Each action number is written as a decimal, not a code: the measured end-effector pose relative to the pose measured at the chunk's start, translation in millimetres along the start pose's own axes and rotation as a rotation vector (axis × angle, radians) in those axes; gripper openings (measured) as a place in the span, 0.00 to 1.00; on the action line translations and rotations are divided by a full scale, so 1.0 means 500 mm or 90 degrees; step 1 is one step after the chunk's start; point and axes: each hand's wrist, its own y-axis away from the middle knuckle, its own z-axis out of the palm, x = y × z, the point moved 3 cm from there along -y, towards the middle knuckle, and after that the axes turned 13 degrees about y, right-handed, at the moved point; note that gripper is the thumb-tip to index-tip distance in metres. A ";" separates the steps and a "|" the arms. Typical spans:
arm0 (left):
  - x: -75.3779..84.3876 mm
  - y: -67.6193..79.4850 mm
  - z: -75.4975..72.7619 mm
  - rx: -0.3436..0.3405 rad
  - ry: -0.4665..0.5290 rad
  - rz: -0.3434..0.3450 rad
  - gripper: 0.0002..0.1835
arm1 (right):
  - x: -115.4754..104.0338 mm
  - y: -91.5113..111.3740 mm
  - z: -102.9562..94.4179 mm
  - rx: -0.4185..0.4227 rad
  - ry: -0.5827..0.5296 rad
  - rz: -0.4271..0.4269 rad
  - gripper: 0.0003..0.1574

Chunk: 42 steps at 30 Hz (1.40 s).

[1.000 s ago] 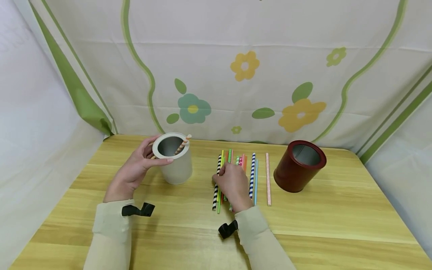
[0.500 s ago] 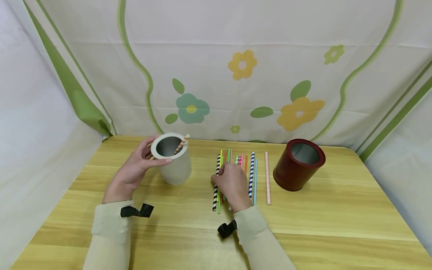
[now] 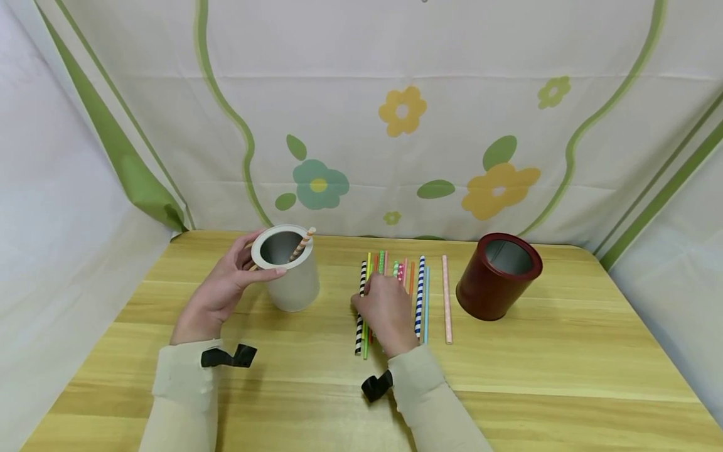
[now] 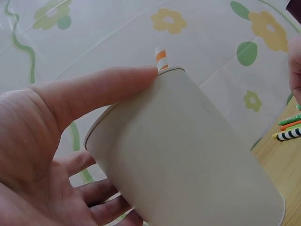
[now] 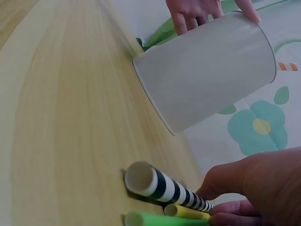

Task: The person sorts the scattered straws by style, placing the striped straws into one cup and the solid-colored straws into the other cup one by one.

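Observation:
My left hand [image 3: 217, 295] grips a white can [image 3: 295, 285] near its top, thumb over the rim and fingers behind it. An orange-and-white striped paper straw [image 3: 302, 243] leans out of this can. Over a row of colourful paper straws in the middle of the table, my right hand [image 3: 387, 311] pinches a black-and-white striped straw [image 5: 162, 186] at the row's left edge. A yellow straw [image 5: 181, 210] and a green straw [image 5: 155, 220] lie right beside it, next to the fingertips. The palm hides the middle of several straws in the head view.
To the right of the hand lie a blue-striped straw [image 3: 420, 295], a light blue straw [image 3: 427, 307] and a pink straw [image 3: 446, 298]. A dark red can [image 3: 486, 289], its top open, stands farther right. A flowered cloth [image 3: 361, 125] hangs behind the wooden table [image 3: 542, 364].

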 end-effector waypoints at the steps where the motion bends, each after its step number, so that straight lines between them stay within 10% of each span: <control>1: 0.000 0.000 0.000 -0.001 0.000 0.000 0.47 | -0.001 0.000 0.000 0.001 0.002 -0.001 0.17; 21: -0.005 0.000 -0.003 -0.001 -0.007 0.002 0.47 | 0.006 -0.003 0.011 0.002 -0.012 0.009 0.32; 42: -0.005 0.000 -0.002 -0.003 -0.014 0.002 0.47 | 0.024 -0.017 -0.026 -0.089 -0.191 0.038 0.14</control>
